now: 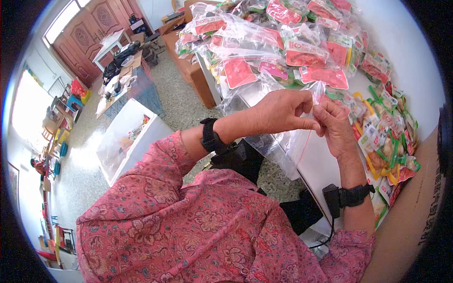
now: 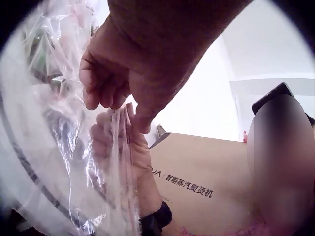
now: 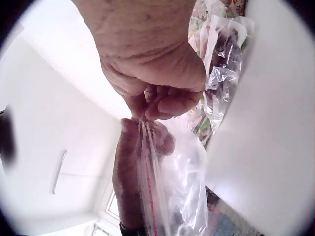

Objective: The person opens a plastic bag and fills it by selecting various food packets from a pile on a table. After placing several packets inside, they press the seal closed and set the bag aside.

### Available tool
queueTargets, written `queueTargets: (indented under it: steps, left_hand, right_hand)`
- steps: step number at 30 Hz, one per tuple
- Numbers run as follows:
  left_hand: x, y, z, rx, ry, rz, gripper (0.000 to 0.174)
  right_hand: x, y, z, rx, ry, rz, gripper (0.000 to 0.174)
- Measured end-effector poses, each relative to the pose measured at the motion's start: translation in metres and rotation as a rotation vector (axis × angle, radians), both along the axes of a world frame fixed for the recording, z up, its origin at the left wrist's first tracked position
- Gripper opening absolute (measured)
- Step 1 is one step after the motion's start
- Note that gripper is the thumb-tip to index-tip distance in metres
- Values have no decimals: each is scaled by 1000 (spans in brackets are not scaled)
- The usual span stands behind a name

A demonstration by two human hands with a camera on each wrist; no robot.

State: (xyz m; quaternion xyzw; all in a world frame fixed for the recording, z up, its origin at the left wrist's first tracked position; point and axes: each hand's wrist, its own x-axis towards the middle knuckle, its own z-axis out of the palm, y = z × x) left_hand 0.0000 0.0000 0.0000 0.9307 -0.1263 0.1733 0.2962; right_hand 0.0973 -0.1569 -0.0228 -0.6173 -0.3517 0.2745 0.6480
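A clear plastic zip bag (image 1: 298,144) with a red line along its mouth hangs from both hands over the edge of the white table (image 1: 323,181). My left hand (image 1: 285,111) pinches the mouth of the bag between thumb and fingers. Close against it, my right hand (image 1: 337,127) pinches the same edge with its fingers curled. In the left wrist view, the bag (image 2: 120,167) falls in creases in front of the right hand (image 2: 142,172). The right wrist view shows the red strip running down the bag (image 3: 187,196) below the meeting fingertips.
Bagged food packets with red labels (image 1: 306,54) are heaped at the back of the table. Smaller packets with green and yellow edges (image 1: 389,137) lie along the right side, beside a cardboard box (image 1: 410,236). A white foam box (image 1: 115,177) stands on the floor at left.
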Motion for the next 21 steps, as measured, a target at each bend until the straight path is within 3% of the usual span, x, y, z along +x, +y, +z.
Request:
queueTargets:
  steps: [3,5,8,15,17,21]
  left_hand:
    - [3,4,-11,-101,52,-65,30]
    - [6,4,-14,-631,294,-207,24]
    - [4,8,-12,-784,374,-281,18]
    - [2,24,-8,-808,292,-149,16]
    - [-2,30,-2,-828,252,-105,13]
    - [-13,31,10,-828,189,-245,15]
  right_hand:
    - [-7,3,-1,13,55,23,25]
    - [-9,3,0,71,131,70,23]
    - [-7,2,-2,122,192,96,22]
    - [-3,1,4,155,163,53,17]
    - [-7,5,7,188,369,-202,15]
    - [2,0,1,161,331,-160,11]
